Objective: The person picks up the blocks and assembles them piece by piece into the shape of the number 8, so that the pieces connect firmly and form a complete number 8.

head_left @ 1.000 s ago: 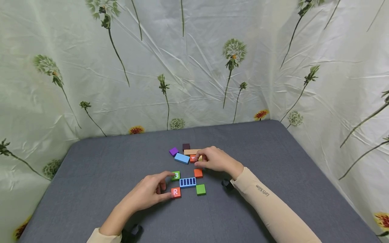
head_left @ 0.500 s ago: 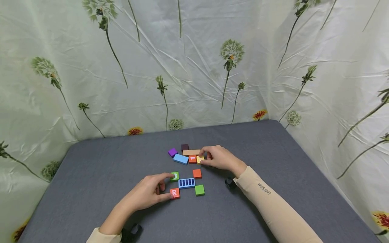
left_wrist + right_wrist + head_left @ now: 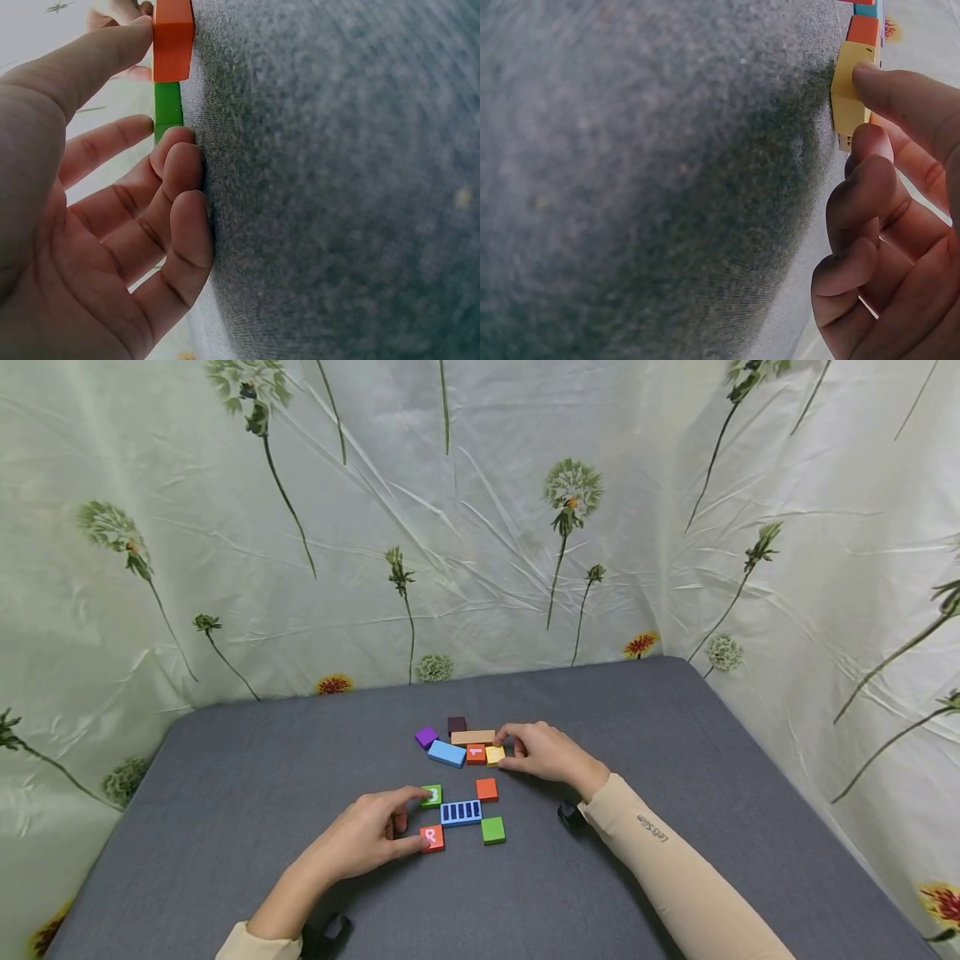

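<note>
My left hand (image 3: 362,833) lies over the left side of the nearer block group. Its thumb touches the red block marked R (image 3: 432,838), and its index finger touches the green block with a white character (image 3: 431,795). Between the corner blocks sits a blue block with dark bars (image 3: 461,812). In the farther group my right hand (image 3: 546,755) pinches a yellow block (image 3: 493,756) between thumb and index finger. That block stands beside the orange block marked 1 (image 3: 476,754). In the right wrist view the thumb presses the yellow block's side (image 3: 847,112).
A plain orange block (image 3: 487,789) and a plain green block (image 3: 492,830) lie right of the barred block. Farther back are a light blue block (image 3: 447,753), a purple block (image 3: 426,737), a tan plank (image 3: 472,737) and a dark block (image 3: 456,724). Grey cloth (image 3: 255,777) covers the table.
My right hand has shifted slightly right, so the yellow block and the orange block marked 1 show more fully. The left hand stays at the same two blocks.
</note>
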Tool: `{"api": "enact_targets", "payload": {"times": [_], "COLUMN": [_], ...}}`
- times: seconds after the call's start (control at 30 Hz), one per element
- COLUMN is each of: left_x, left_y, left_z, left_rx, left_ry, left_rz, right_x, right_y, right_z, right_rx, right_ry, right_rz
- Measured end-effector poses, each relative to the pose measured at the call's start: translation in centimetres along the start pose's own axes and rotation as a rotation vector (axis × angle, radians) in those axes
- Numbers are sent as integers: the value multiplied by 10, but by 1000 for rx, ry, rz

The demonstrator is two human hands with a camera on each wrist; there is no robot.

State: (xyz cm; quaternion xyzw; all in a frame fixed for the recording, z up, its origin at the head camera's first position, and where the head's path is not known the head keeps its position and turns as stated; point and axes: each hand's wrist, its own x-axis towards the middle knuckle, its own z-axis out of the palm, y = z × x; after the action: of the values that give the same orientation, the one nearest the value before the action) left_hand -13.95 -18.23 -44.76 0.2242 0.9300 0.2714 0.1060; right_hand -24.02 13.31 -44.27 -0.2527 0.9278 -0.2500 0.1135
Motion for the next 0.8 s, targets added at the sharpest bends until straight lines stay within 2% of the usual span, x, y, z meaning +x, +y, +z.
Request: {"api": "enact_targets", "payload": {"times": [0.3, 0.8], "left_x": [-1, -2], "left_y": [1, 0], "left_z": [0, 0], "left_rx": [0, -8], "left_ry": [7, 6], "left_rz": [3, 13], "right_x": [-12, -48], "right_y": [0, 8], "right_z": [-2, -2], "right_rx": [-18, -7], "right_ry": [8, 16], "right_rz": [16, 34]}}
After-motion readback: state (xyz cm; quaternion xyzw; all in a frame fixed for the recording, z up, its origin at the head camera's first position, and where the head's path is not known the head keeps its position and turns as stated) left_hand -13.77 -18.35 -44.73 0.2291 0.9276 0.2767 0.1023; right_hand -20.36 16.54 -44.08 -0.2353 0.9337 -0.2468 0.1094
